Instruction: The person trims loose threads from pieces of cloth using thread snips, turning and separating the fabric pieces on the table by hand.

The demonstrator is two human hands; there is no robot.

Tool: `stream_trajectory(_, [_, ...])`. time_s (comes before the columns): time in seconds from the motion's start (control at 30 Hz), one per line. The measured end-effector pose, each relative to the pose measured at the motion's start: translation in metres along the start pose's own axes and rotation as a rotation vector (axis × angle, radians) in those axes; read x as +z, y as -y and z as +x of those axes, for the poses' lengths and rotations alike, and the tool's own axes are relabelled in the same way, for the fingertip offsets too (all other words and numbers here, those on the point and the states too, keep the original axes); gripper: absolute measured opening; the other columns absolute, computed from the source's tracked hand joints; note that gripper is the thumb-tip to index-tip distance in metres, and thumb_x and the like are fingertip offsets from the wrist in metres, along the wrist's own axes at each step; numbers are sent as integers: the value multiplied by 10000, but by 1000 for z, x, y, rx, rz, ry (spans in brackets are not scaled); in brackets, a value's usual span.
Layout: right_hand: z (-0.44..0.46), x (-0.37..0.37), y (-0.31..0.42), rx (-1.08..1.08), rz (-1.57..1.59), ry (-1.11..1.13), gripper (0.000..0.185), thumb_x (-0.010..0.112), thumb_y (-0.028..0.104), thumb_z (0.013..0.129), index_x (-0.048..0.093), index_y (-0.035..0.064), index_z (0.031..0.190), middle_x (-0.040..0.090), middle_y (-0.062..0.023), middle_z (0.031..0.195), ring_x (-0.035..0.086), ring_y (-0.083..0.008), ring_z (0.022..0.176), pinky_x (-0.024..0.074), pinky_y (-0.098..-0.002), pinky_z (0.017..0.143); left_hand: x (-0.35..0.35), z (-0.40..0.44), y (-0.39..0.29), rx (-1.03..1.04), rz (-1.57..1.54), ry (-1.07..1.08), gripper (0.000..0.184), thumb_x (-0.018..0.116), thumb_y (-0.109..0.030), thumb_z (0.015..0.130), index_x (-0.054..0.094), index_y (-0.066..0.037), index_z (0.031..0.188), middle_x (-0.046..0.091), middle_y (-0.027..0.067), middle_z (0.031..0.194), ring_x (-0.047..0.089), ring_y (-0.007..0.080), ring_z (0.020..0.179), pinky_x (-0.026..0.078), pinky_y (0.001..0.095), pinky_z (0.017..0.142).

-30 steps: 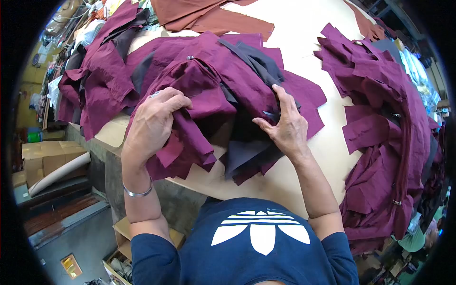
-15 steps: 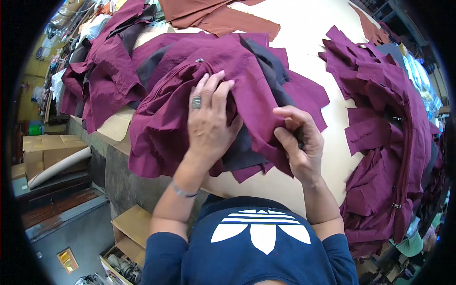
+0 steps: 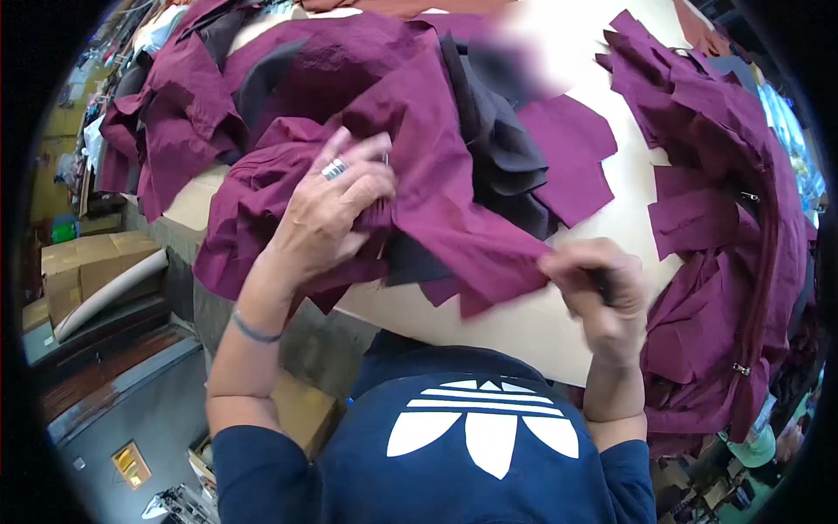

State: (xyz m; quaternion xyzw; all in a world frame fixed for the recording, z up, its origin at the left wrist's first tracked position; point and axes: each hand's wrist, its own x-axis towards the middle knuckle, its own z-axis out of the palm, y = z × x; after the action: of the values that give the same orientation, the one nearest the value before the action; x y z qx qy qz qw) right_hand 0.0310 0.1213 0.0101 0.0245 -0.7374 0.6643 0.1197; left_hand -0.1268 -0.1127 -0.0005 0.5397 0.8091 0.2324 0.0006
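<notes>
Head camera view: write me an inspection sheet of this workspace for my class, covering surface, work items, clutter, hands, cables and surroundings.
Surface: pale table, largely covered by fabric; bare areas show between the piles and along the near edge.
Work items: maroon cloth in front of the person, creased, with dark cloth beside it.
Clutter: maroon pile at right, with metal zip pulls; rust-coloured fabric at the far edge.
Hands: left hand on the maroon cloth, grip unclear; right hand, blurred, pinches its corner.
Cables: nothing seen clearly.
Surroundings: cardboard box at left with a pale tube against it.
</notes>
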Motion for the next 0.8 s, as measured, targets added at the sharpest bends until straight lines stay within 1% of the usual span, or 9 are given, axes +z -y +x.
stream_trajectory(0.1, [3,-13,-12,203,806,-169,150,486,-82,762,576,12,836,571,-34,736,502,-54,562,379,-165,501,-46,13,-43,-282,-709,384,296,604,-22,646,478,-29,913,536,138,822,559,263,766,429,316,765])
stream_trajectory(0.13, [9,-19,-19,275,939,-236,125,477,-57,781,566,9,839,556,-21,723,480,-41,557,368,-162,497,-36,18,-47,-297,-730,311,268,583,-50,688,458,-19,923,526,134,802,544,252,746,418,312,714])
stream_trajectory(0.23, [30,-12,-74,354,152,-296,114,492,-26,794,566,21,867,538,2,721,436,-19,587,357,-172,519,-1,33,-39,-528,-737,528,201,521,-109,792,416,-10,933,487,118,740,472,178,667,395,298,632])
stream_trajectory(0.3, [26,-18,-83,558,133,-261,107,506,-3,803,574,29,880,561,5,760,450,-37,633,379,-184,566,20,34,-35,-519,-856,566,187,516,-90,791,426,-12,935,467,81,741,441,145,680,389,275,642])
stream_trajectory(0.37, [26,-25,-63,265,-386,-321,140,519,12,802,577,12,929,593,-3,818,446,-57,628,393,-197,579,29,33,-29,-574,-930,555,182,519,-82,786,435,-14,932,458,57,754,423,124,698,385,263,649])
stream_trajectory(0.53, [21,4,-20,-220,-609,31,519,708,56,579,537,47,1069,573,-93,999,589,-188,710,471,-261,619,30,37,-26,-531,-1013,535,180,529,-68,770,449,-18,923,449,28,777,408,99,728,381,250,657])
stream_trajectory(0.6, [20,23,-21,-144,-823,144,600,692,-15,522,518,39,1094,569,-115,1033,609,-268,764,495,-322,641,23,39,-30,-547,-1037,539,186,538,-72,763,448,-20,917,449,38,766,413,102,713,380,252,648])
stream_trajectory(0.7, [16,19,-45,-268,-814,-2,664,677,28,470,507,70,1110,577,-113,932,596,-221,669,458,-297,534,-3,36,-39,-355,-876,539,201,564,-86,756,448,-20,907,451,52,756,423,107,706,380,257,645])
stream_trajectory(0.8, [17,11,-1,11,-345,186,521,589,-52,521,522,53,1027,587,-114,830,609,-232,676,467,-293,587,-8,26,-37,-301,-1246,651,221,598,-103,754,451,-16,895,463,66,760,436,112,721,381,260,662])
